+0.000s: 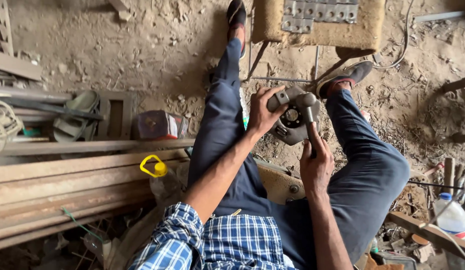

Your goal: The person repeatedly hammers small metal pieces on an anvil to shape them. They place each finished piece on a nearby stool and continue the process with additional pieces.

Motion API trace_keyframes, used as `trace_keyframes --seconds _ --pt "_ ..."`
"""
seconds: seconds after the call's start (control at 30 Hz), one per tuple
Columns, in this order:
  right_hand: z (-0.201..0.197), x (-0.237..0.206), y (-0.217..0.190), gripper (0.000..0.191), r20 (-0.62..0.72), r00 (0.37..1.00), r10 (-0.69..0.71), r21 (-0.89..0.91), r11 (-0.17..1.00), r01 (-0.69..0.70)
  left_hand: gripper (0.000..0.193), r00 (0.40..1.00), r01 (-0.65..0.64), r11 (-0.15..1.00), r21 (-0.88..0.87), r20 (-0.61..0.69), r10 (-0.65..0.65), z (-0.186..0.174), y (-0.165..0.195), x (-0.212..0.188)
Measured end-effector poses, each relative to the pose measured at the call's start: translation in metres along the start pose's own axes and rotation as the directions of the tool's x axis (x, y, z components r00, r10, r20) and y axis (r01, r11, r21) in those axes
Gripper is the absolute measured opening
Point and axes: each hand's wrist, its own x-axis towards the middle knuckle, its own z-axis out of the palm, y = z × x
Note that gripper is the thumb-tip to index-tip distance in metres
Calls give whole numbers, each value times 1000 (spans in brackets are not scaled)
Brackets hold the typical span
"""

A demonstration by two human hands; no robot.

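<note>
While two hands [262, 115] work, one hammer [309, 112], one casting [291, 122]

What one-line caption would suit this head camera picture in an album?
Seated over a dirt floor, left hand steadies a grey metal part while right hand holds a hammer on it.

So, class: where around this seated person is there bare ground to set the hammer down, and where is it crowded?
Bare dirt lies above the left knee, between the sandals and the mat. A smaller patch lies right of the right shoe. Crowded: the beams on the left and the scrap by the bottle. The left hand and right hand are busy.
</note>
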Motion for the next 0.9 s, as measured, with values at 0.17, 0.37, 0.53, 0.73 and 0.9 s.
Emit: trace_keyframes --seconds 0.17,0.37,0.53,0.73,0.9 --pt "7 -2 -4 51 -55 995 -81 52 995 84 53 1000 -13 994 -105 -27 10 -3 -11 2" --pt "0 -1 -15 49 26 999 -22 -46 999 23 54 874 484 841 -243 79 -480 -12 -14 5" --pt "-6 7 -29 40 -105 954 -280 -3 960 281 51 937 316 831 -458 11 -350 -21 -9 4" --pt "1 16 -33 44 -106 970 -221 -53 975 216 60 962 247 912 -329 -26 -271 -17 -10 3" --pt "18 14 -30 48 105 986 -131 -203 968 151 69 979 162 925 -344 -64 -195 -16 -18 3"
